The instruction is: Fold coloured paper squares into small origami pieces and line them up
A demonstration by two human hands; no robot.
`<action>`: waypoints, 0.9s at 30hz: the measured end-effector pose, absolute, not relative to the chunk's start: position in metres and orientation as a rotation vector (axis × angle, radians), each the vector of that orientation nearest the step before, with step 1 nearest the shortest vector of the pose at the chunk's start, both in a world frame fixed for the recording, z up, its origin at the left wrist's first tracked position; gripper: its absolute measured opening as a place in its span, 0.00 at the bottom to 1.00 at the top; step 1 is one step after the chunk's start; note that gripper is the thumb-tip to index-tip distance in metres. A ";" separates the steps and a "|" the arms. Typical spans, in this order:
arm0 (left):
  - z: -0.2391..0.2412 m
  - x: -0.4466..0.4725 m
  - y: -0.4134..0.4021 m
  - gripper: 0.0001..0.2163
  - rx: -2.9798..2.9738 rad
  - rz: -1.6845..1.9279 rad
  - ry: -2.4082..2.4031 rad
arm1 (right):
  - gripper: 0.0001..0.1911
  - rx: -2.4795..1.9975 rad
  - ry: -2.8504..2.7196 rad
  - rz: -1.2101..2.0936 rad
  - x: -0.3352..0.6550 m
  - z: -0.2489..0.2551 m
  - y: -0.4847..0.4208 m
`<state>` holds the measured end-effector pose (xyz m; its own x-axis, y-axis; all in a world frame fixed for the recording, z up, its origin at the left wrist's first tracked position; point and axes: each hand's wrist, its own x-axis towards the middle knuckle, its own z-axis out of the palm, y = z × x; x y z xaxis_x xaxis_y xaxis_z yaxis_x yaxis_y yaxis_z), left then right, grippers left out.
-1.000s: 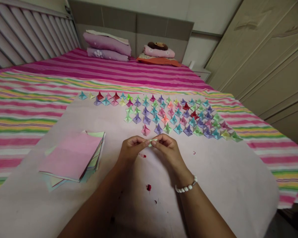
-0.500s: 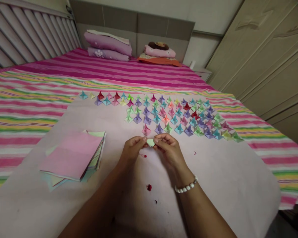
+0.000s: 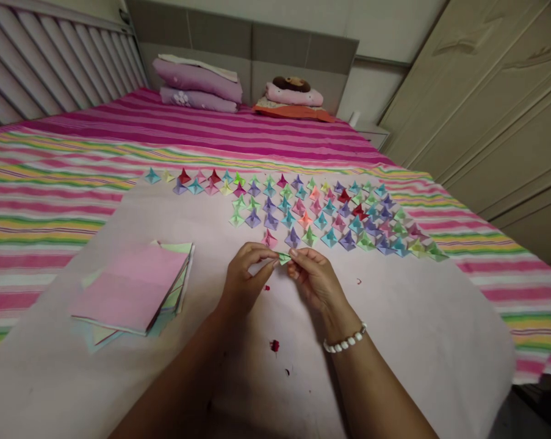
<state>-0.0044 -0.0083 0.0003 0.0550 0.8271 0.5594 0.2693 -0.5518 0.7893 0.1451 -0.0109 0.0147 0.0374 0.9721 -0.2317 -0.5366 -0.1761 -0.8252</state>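
Note:
My left hand and my right hand meet over a pale pink sheet spread on the bed. Both pinch a small folded piece of light green paper between their fingertips. My right wrist wears a white bead bracelet. Just beyond my hands lie several rows of small folded paper shapes in many colours. A stack of square coloured papers, pink on top, lies to the left of my left hand.
The bed has a pink, green and yellow striped cover. Pillows and a folded bundle sit at the headboard. A wardrobe stands to the right. Small dark red spots mark the sheet.
The green paper has been turned and pinched smaller between my fingertips. My left fingers have spread and shifted forward. The hands stay in nearly the same place.

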 end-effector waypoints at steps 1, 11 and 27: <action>0.000 -0.005 -0.008 0.05 1.858 1.511 1.097 | 0.14 -0.983 -0.612 1.504 0.145 0.014 -0.011; -0.002 -0.006 -0.007 0.04 1.832 1.225 1.209 | 0.13 -1.210 -0.881 1.368 0.148 0.009 -0.011; -0.018 -0.007 -0.003 0.05 1.844 1.011 1.347 | 0.03 -1.296 -1.417 1.055 0.143 -0.010 -0.010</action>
<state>-0.0072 -0.0027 -0.0181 0.1817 0.9598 0.2140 0.4738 -0.2761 0.8362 0.1433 -0.0101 -0.0099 -0.0282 0.9967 0.0762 0.2128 0.0805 -0.9738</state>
